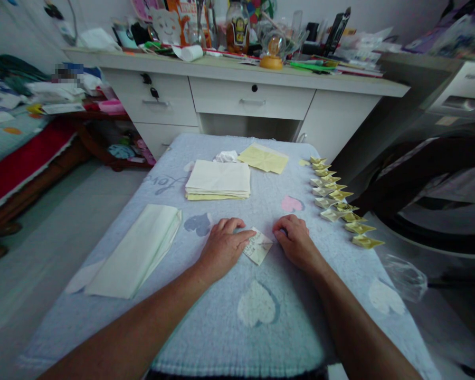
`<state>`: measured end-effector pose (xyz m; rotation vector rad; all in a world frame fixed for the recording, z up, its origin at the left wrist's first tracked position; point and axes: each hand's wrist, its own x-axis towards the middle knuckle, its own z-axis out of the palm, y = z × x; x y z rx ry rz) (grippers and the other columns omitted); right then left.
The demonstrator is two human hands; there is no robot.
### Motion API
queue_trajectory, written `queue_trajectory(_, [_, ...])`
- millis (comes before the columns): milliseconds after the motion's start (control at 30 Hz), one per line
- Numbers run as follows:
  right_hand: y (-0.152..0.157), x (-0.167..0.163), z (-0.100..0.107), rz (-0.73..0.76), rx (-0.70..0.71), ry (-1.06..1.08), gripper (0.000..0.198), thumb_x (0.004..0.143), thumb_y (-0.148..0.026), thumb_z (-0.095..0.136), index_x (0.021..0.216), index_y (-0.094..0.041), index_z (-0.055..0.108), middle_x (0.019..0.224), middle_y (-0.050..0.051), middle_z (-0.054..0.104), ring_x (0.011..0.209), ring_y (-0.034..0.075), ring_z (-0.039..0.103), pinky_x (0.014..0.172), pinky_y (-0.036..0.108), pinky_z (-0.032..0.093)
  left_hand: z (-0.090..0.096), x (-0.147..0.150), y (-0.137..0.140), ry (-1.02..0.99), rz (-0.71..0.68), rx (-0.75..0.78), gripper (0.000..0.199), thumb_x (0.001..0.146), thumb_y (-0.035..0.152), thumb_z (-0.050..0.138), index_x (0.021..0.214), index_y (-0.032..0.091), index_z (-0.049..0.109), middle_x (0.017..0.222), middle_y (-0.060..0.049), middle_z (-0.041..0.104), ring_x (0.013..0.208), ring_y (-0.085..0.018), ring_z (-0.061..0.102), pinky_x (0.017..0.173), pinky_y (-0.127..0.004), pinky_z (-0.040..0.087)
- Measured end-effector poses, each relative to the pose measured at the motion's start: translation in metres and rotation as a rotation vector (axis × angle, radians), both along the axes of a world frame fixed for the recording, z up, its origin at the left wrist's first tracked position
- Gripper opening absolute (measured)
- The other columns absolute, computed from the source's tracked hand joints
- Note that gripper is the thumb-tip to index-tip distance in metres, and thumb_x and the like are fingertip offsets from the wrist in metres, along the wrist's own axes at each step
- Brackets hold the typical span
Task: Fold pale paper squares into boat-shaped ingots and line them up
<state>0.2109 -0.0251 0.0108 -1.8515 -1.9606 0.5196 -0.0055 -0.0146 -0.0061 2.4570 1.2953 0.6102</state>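
Observation:
In the head view, my left hand (225, 243) rests on the cloth with its thumb on the left edge of a small folded paper square (260, 248). The square lies flat, one corner towards me, with faint marks on its surface. Just to its right, my right hand (296, 240) lies with curled fingers, apart from the paper, and nothing shows in it. Beyond my hands sits a stack of white and yellow paper sheets (218, 179). A large folded white sheet (138, 248) lies left of my left hand.
Several folded paper boats (359, 228) line the right edge of the cloth-covered table (217, 332). A yellow sheet (264, 158) and a crumpled white tissue (226, 156) lie at the back. A cluttered white desk (217, 95) stands behind; a washing machine (459, 100) is at right.

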Motion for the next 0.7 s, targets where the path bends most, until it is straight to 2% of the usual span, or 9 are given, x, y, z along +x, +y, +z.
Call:
queue_trajectory(133, [-0.004, -0.009, -0.003, -0.027, 0.103, -0.052, 0.018, 0.085, -0.026, 0.052, 0.100, -0.021, 0.062, 0.107, 0.008, 0.057, 0.102, 0.024, 0.046, 0.088, 0.037, 0.034, 0.001, 0.000, 0.000, 0.003, -0.002, 0.006, 0.035, 0.087, 0.020, 0.057, 0.118, 0.036, 0.064, 0.112, -0.003, 0.056, 0.105, -0.022, 0.046, 0.093, -0.040, 0.041])
queue_trajectory(300, [-0.009, -0.030, -0.009, 0.058, 0.181, -0.173, 0.053, 0.085, -0.047, 0.055, 0.126, -0.014, 0.049, 0.124, 0.015, 0.051, 0.113, 0.029, 0.043, 0.099, 0.044, 0.029, -0.001, 0.001, 0.001, 0.009, -0.003, 0.022, 0.034, 0.086, 0.021, 0.059, 0.117, 0.036, 0.065, 0.112, -0.003, 0.056, 0.105, -0.022, 0.046, 0.092, -0.040, 0.041])
queue_trajectory(467, [-0.008, -0.038, -0.011, 0.059, 0.170, -0.264, 0.063, 0.088, -0.049, 0.047, 0.138, -0.010, 0.038, 0.134, 0.019, 0.046, 0.124, 0.031, 0.037, 0.105, 0.047, 0.024, 0.000, 0.001, 0.001, 0.004, -0.004, 0.011, 0.034, 0.086, 0.020, 0.060, 0.116, 0.035, 0.066, 0.112, -0.003, 0.056, 0.106, -0.023, 0.046, 0.092, -0.040, 0.041])
queue_trajectory(700, [-0.009, -0.039, -0.010, 0.067, 0.134, -0.315, 0.071, 0.088, -0.050, 0.045, 0.144, -0.008, 0.031, 0.139, 0.019, 0.043, 0.128, 0.032, 0.034, 0.107, 0.050, 0.021, 0.002, -0.003, 0.002, -0.049, -0.016, -0.046, 0.038, 0.086, 0.016, 0.056, 0.118, 0.035, 0.065, 0.112, -0.003, 0.055, 0.107, -0.022, 0.046, 0.095, -0.040, 0.040])
